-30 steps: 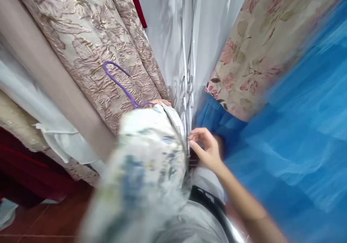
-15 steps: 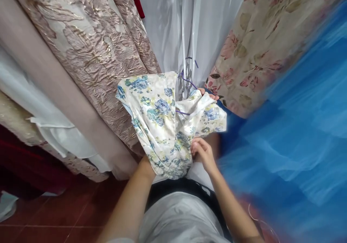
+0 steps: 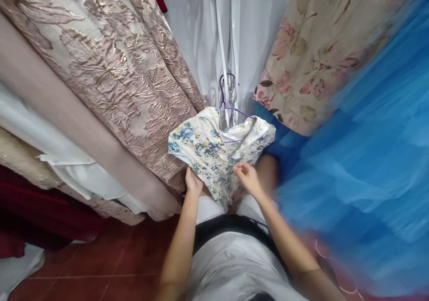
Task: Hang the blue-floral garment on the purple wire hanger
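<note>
A white dress with blue flowers (image 3: 208, 149) hangs in front of me on a thin purple hanger (image 3: 222, 86), whose hook and part of one shoulder show above the neckline. My left hand (image 3: 193, 182) is closed at the dress's left side, below the sleeve, its fingertips partly behind the cloth. At the front, right of the middle, the fingers of my right hand (image 3: 248, 179) are pinched together against the fabric. The lower end of the dress drops between my knees.
White ribbons (image 3: 225, 55) hang before a pale curtain-like cloth (image 3: 191, 19). Brocade fabric (image 3: 117, 77) is on the left, pink-flowered fabric (image 3: 311, 73) and blue tulle (image 3: 362, 171) on the right. Dark red floor tiles (image 3: 100, 265) show below.
The dress now hangs straighter, its left shoulder lowered and the hanger hook more visible. My left hand has come out from beneath the cloth to its side edge. My right hand has shifted slightly.
</note>
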The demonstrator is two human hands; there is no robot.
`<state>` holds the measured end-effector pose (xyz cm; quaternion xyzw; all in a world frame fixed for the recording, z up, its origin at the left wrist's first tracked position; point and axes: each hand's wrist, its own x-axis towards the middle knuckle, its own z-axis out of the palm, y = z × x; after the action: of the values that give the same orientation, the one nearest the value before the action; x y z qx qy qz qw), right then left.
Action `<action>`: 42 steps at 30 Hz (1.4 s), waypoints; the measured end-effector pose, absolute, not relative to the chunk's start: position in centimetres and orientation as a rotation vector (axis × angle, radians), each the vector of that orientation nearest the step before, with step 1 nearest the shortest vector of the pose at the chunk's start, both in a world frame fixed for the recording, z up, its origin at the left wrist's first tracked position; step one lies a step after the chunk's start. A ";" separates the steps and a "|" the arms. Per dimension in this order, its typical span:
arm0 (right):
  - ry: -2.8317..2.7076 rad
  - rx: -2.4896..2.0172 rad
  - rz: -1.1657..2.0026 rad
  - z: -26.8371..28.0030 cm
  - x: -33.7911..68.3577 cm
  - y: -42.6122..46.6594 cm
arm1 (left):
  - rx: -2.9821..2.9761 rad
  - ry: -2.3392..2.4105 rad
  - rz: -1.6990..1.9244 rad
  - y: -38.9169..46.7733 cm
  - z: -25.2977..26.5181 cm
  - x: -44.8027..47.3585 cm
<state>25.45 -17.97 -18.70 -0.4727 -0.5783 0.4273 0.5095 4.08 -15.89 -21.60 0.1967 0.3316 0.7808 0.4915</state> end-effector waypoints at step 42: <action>-1.615 -1.137 0.693 -23.3 22.6 -17.2 | 1.006 0.925 1.460 -17.6 -12.5 11.4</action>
<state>22.61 -17.22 -23.28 -0.4703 -0.6680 0.2865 0.5005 11.44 -17.61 -12.51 0.4233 0.3890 0.6143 0.5404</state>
